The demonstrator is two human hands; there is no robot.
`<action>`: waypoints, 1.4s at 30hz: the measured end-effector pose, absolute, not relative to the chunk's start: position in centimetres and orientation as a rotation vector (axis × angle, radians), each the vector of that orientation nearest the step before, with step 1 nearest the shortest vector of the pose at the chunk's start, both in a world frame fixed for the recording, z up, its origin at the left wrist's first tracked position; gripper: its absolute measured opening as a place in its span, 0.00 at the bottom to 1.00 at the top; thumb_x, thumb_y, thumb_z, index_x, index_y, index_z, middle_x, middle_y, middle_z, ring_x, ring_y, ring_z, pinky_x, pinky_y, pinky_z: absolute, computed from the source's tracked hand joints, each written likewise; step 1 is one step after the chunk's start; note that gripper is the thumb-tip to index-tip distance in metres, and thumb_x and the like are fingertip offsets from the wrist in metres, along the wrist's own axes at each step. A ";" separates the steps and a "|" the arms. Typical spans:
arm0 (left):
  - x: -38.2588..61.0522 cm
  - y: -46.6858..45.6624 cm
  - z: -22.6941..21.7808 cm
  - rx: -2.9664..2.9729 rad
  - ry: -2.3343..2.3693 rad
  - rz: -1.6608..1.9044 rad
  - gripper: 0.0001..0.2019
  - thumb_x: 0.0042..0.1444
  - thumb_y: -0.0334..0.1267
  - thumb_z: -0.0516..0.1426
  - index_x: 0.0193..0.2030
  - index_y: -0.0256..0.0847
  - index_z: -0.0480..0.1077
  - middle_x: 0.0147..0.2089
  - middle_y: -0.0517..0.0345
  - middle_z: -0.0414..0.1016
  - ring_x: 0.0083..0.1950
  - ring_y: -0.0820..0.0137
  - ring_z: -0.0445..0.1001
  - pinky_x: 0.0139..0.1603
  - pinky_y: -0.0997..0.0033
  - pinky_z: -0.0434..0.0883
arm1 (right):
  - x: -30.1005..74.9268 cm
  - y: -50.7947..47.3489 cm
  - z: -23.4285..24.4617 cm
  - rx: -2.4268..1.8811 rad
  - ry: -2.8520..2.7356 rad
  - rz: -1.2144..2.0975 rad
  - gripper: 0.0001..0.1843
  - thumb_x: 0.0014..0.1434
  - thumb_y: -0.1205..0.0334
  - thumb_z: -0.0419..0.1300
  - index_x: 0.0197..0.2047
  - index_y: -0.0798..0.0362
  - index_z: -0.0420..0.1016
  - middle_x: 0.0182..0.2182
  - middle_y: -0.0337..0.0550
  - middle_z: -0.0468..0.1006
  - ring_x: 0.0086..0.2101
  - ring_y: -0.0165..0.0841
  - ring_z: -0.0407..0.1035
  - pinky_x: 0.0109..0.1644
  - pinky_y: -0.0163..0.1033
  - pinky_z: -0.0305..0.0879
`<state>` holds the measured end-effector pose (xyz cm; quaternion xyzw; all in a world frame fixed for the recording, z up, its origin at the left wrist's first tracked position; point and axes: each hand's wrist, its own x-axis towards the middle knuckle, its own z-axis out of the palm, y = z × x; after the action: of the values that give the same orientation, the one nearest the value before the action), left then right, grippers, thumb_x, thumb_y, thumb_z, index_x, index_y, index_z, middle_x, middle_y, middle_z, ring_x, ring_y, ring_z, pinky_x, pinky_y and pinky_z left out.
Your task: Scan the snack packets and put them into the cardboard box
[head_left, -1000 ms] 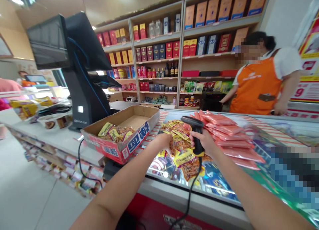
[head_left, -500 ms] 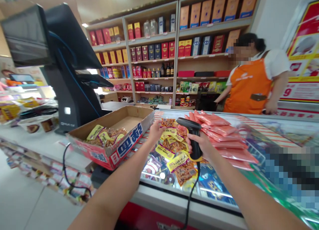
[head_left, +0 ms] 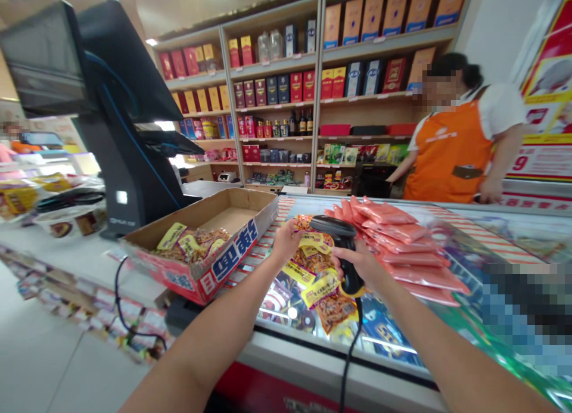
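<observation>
My right hand [head_left: 357, 263] is closed round the grip of a black corded barcode scanner [head_left: 338, 234], its head pointing left over a pile of yellow-labelled snack packets [head_left: 319, 279] on the glass counter top. My left hand [head_left: 286, 241] pinches one of these packets at the pile's far left edge, right beside the scanner head. A row of pink-red packets [head_left: 397, 246] lies fanned out to the right of the scanner.
An open cardboard box [head_left: 223, 264] holding more snack packets sits left of the pile. A black checkout terminal [head_left: 111, 115] stands behind it. A person in an orange apron [head_left: 451, 145] stands behind the counter at right. Shelves of boxed goods [head_left: 286, 91] fill the back wall.
My left hand moved from the near side of the pile up to its far left edge and took hold of a packet. The scanner shifted slightly left and nearer the pile.
</observation>
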<state>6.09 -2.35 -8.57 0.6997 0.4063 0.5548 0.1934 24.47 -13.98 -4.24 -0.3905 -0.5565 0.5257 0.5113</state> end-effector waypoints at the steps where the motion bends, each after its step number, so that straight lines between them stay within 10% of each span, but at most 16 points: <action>1: 6.1 -2.5 -8.4 1.972 1.154 1.559 0.06 0.52 0.30 0.60 0.38 0.42 0.70 0.33 0.61 0.79 0.33 0.70 0.77 0.37 0.73 0.70 | 24.4 -14.0 -4.2 -0.940 -1.333 1.273 0.14 0.46 0.54 0.68 0.30 0.51 0.69 0.16 0.33 0.70 0.15 0.28 0.63 0.18 0.34 0.64; 17: 5.6 -1.9 -8.8 1.896 1.157 1.614 0.08 0.54 0.33 0.59 0.42 0.40 0.71 0.39 0.55 0.81 0.40 0.65 0.79 0.45 0.66 0.72 | 24.0 -13.6 -4.5 -0.962 -1.379 1.226 0.14 0.47 0.53 0.67 0.23 0.51 0.68 0.17 0.37 0.70 0.16 0.28 0.64 0.18 0.35 0.64; 27: -1.7 -6.0 0.4 1.488 1.549 2.097 0.14 0.57 0.35 0.56 0.49 0.36 0.71 0.48 0.45 0.79 0.51 0.57 0.77 0.57 0.59 0.70 | 17.6 -13.0 1.5 -0.794 -1.458 1.309 0.15 0.43 0.54 0.68 0.24 0.52 0.67 0.16 0.34 0.69 0.15 0.28 0.63 0.17 0.34 0.65; 35: -6.2 -9.4 1.9 1.545 1.747 2.266 0.38 0.55 0.39 0.60 0.71 0.34 0.50 0.77 0.36 0.38 0.77 0.53 0.36 0.75 0.50 0.44 | 13.8 -13.9 3.1 -0.710 -1.510 1.354 0.17 0.42 0.55 0.68 0.33 0.52 0.69 0.16 0.32 0.70 0.14 0.27 0.63 0.17 0.33 0.64; 42: 3.4 -11.4 -4.6 2.460 1.434 1.231 0.17 0.53 0.39 0.63 0.49 0.37 0.73 0.66 0.34 0.64 0.70 0.44 0.59 0.69 0.42 0.57 | 18.9 -13.8 1.7 -0.837 -1.459 1.212 0.17 0.41 0.54 0.70 0.29 0.52 0.69 0.16 0.33 0.70 0.14 0.27 0.63 0.16 0.33 0.64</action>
<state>3.41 -11.39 -4.57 0.7928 0.4623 0.3967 0.0199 18.87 -13.84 1.75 -0.3473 -0.6057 0.5033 0.5091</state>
